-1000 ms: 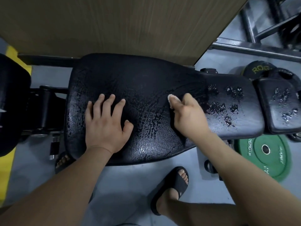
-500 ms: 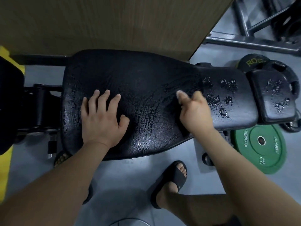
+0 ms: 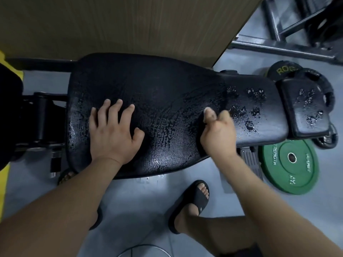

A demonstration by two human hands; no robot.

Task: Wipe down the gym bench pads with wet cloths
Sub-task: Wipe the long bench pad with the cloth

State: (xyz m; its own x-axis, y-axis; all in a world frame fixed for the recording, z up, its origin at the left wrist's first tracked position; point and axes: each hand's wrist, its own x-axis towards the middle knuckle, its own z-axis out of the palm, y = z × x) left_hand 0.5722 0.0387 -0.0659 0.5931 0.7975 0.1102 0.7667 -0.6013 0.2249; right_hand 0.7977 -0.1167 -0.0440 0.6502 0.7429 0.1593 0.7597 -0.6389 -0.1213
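Bench pad [image 3: 157, 101], black, wide at the left and tapering to the right, lying across the middle of my head-camera view in front of a wood-grain panel [image 3: 130, 25]. Its wide part carries a broken film of water; the narrow part carries separate water blotches [image 3: 241, 112]. A smaller pad [image 3: 304, 108], also spotted with water, sits just beyond the narrow end.

The left hand [image 3: 113, 132] lies flat on the wide part near its left edge, palm down, fingers straight and spread, holding nothing. The right hand [image 3: 217, 134] rests on the pad where wide meets narrow, fingers curled under and thumb [image 3: 208, 115] stretched forward along the surface. A dark mass shows under its left edge. Against the black upholstery I cannot tell whether that is a cloth or shadow, so I cannot tell whether the fist clamps anything.

Grey floor [image 3: 141, 197] below: a foot in a black slide sandal [image 3: 193, 199] stands near the pad's near edge, and the toes of a second foot [image 3: 67, 176] show under its left corner. A green weight plate [image 3: 291, 164] lies flat to the right, below the narrow end. A black plate with yellow lettering [image 3: 284, 69] lies behind the smaller pad. Grey steel frame tubes [image 3: 278, 46] cross the upper right. A yellow strip [image 3: 3, 182] runs along the far left.
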